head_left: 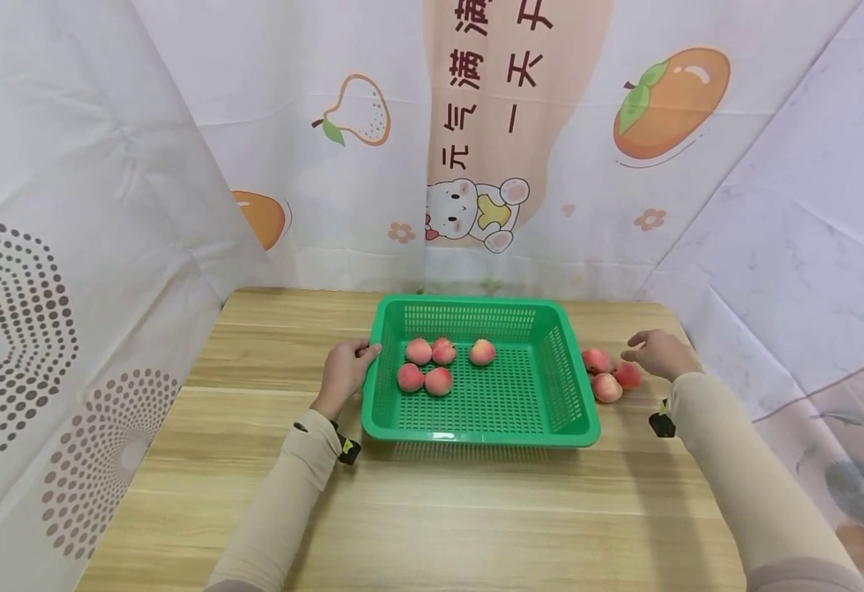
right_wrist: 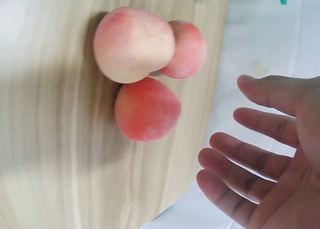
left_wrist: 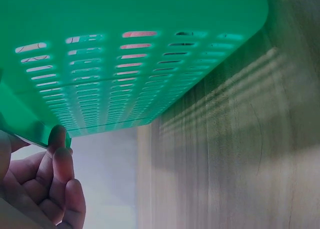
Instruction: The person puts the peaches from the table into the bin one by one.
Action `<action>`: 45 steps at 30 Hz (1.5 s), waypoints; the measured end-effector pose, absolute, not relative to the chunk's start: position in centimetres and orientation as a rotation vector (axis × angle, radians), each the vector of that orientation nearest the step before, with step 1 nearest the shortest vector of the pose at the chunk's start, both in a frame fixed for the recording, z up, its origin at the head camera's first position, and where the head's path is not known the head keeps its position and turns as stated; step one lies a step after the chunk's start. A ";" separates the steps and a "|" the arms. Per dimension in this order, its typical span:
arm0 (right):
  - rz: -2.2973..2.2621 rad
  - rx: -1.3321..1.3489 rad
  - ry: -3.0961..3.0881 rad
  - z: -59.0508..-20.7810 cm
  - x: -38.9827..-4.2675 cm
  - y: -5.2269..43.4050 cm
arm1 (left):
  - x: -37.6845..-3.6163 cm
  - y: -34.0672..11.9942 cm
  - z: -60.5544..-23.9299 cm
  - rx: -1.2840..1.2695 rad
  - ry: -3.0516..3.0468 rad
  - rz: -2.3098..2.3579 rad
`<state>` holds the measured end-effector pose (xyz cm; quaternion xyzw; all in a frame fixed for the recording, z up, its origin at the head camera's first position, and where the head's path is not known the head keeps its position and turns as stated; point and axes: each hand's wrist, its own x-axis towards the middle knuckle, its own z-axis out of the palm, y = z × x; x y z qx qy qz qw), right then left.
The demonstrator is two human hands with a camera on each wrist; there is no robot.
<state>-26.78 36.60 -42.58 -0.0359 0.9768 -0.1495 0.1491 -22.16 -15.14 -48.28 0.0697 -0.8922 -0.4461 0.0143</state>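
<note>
A green plastic basket [head_left: 479, 437] with slotted walls stands on the table, with several pink-red peaches [head_left: 438, 381] inside, mostly toward its left half. At the basket's left rim my left hand [head_left: 344, 372] pinches the edge between thumb and fingers; the left wrist view shows its fingertips [left_wrist: 63, 165] curled under the rim. Three more peaches [right_wrist: 148, 109] lie clustered on the table just right of the basket. Over their right side hovers my right hand [head_left: 661, 353], fingers spread and relaxed, palm bare in the right wrist view, apart from the fruit.
The wood-grain table [head_left: 432, 518] ends at a back edge against a white curtain [head_left: 313, 214] printed with fruit and characters. More patterned cloth hangs at the left and right sides. Each wrist carries a small black camera [head_left: 662, 420].
</note>
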 end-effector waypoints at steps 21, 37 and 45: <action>-0.417 -0.099 2.742 -45.8 -26.0 37.3 | -22.2 -15.3 -48.4 0.200 -2.790 -1.394; -0.388 -0.059 2.924 -48.1 -25.0 37.3 | -22.0 -15.2 -48.5 0.235 -2.755 -1.460; -0.402 -0.032 2.958 -48.8 -25.0 37.5 | -22.0 -15.2 -48.4 0.236 -2.733 -1.498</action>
